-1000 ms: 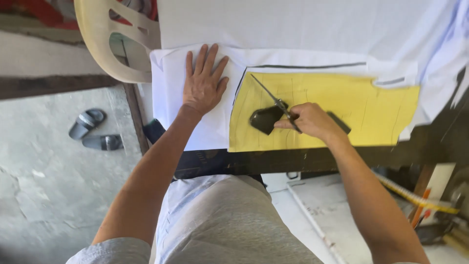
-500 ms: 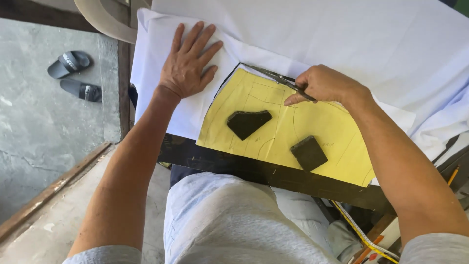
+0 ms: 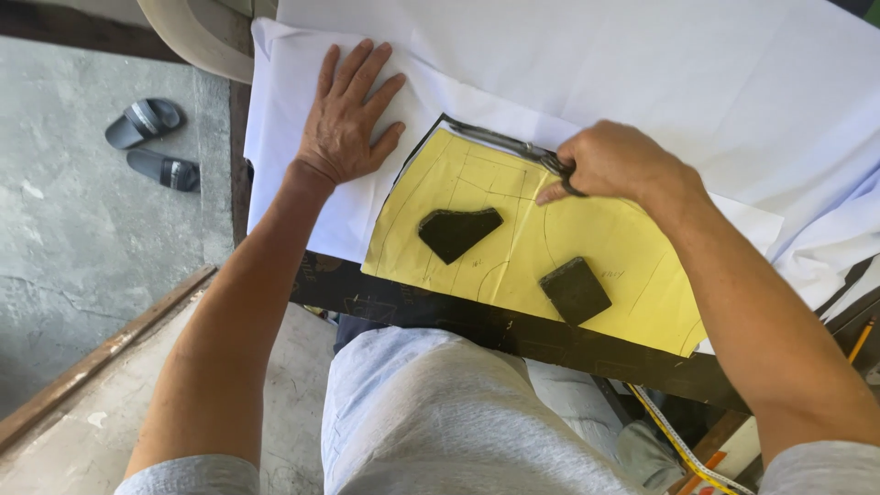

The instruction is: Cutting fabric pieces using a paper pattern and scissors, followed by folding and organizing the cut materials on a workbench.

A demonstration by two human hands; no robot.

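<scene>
A yellow paper pattern (image 3: 513, 247) lies on white fabric (image 3: 587, 64) spread over a dark table. Two dark stone weights rest on the paper: a pointed one (image 3: 458, 232) and a squarish one (image 3: 575, 290). My right hand (image 3: 616, 163) grips a pair of scissors (image 3: 500, 140) whose blades run along the pattern's far edge, pointing left. My left hand (image 3: 349, 117) lies flat, fingers spread, on the white fabric just left of the pattern.
The dark table edge (image 3: 550, 344) runs in front of my lap. A pair of grey sandals (image 3: 151, 142) lies on the concrete floor at left. A plastic chair (image 3: 197, 37) stands at the top left. A measuring tape (image 3: 683, 445) and a pencil (image 3: 860, 341) are at lower right.
The view has shifted and come closer. My right hand with the scissors went from the pattern's middle to its far edge. My left hand stays flat on the fabric.
</scene>
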